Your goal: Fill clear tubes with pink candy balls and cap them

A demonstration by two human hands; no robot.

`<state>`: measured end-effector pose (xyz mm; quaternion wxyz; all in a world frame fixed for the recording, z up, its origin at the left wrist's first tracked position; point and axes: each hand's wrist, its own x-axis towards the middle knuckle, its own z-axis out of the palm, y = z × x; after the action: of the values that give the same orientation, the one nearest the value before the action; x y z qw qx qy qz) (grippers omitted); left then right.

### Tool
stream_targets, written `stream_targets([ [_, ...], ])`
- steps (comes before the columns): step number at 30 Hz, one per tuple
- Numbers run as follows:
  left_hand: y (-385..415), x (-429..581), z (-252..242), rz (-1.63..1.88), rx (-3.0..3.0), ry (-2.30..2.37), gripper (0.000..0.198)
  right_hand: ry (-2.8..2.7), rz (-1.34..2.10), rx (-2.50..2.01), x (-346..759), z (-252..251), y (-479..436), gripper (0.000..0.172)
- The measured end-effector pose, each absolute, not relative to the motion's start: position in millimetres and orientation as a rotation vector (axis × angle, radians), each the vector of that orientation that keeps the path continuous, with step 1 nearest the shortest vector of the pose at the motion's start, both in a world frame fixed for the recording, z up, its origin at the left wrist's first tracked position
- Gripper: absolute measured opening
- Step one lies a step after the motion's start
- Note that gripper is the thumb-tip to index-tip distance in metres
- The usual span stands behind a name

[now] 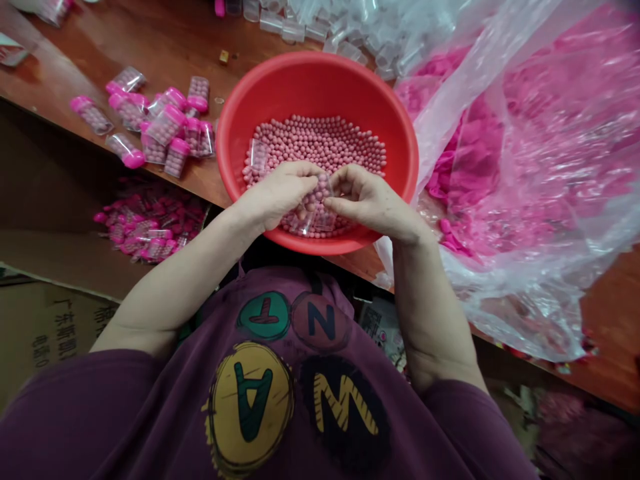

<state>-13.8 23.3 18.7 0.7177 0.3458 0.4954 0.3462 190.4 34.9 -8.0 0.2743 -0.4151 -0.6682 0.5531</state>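
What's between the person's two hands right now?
The head view shows a clear plastic tube with pink beads inside, gripped between the left hand and right hand, over the red basin.

The long workbench (165,40) has a reddish-brown wood top, and its varnish shows a soft shine under the even indoor light. It runs at a slant across the view and continues on the right side (613,320). Below its near edge, at the left, there is a plain cardboard sheet (45,180), and under this sits a cardboard box (50,340) with dark Chinese printing. Lower on the right, the space below the bench is dim, so the floor cannot be seen clearly.
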Motion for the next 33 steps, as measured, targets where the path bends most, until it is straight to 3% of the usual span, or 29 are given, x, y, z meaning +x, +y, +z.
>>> stream_targets([
  [4, 25.3, -16.3, 18.4, 0.772, 0.694, 1.033, 0.016, -1.75, 1.473, -1.069, 188.8, -5.2, 32.0, 0.026],
  [11, 26.7, -18.7, 20.6, 0.822, 0.452, 0.865, 0.019, -1.567, 1.485, -1.094, 189.9, 2.3, 28.9, 0.042],
  [15, 15.5, -9.6, 15.8, 0.902, 0.374, 0.844, 0.004, -1.567, 1.145, -1.25, 183.1, -2.8, 24.4, 0.029],
  [19, 3.1, -1.6, 16.7, 0.966, 0.366, 0.878, 0.01, -1.757, 0.64, -1.446, 181.2, -1.4, 11.1, 0.018],
  [24, -0.7, -2.5, 27.5, 0.917, 0.385, 0.918, 0.015, -1.47, 0.134, -1.753, 262.9, -14.3, 1.4, 0.028],
  [29, -4.3, 2.1, 31.1, 0.889, 0.476, 0.891, 0.017, -1.428, 0.188, -2.492, 365.6, -48.5, -14.9, 0.028],
  [33, -5.3, 5.0, 27.2, 0.92, 0.456, 0.883, 0.007, -1.461, 0.178, -2.596, 372.0, -66.2, -13.4, 0.035],
])
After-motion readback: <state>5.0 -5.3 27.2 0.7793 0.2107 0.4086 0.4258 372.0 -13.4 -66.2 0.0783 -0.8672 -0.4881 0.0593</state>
